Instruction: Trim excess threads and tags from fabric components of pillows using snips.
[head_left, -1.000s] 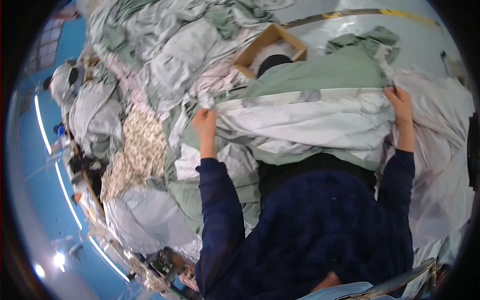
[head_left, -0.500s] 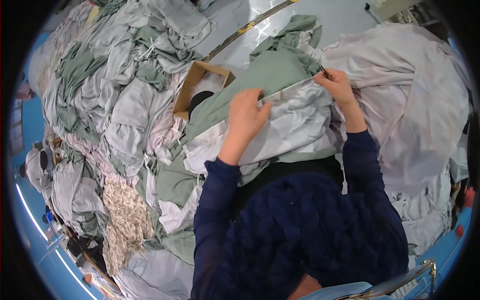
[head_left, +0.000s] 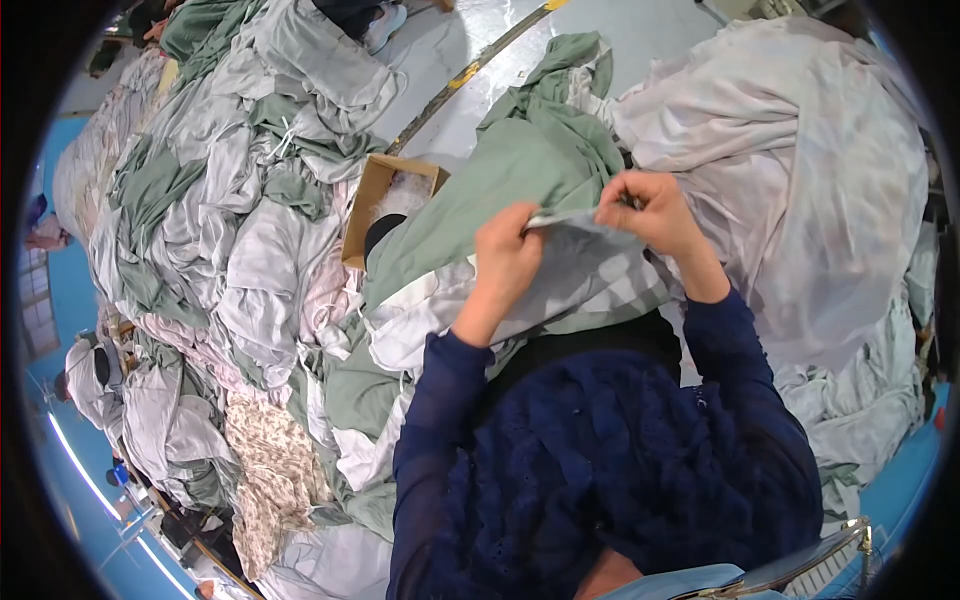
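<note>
Hand on the left [head_left: 505,255] pinches the raised edge of green-and-white cloth [head_left: 500,180] near my view's centre; right hand [head_left: 655,212], narrow at that edge, holds something dark [head_left: 630,203] I cannot identify; heaped fabric [head_left: 265,270] lies at ten o'clock, shiny grey floor [head_left: 440,50] at twelve, pinkish pile [head_left: 780,180] at two; blue wall [head_left: 78,300] at nine.
</note>
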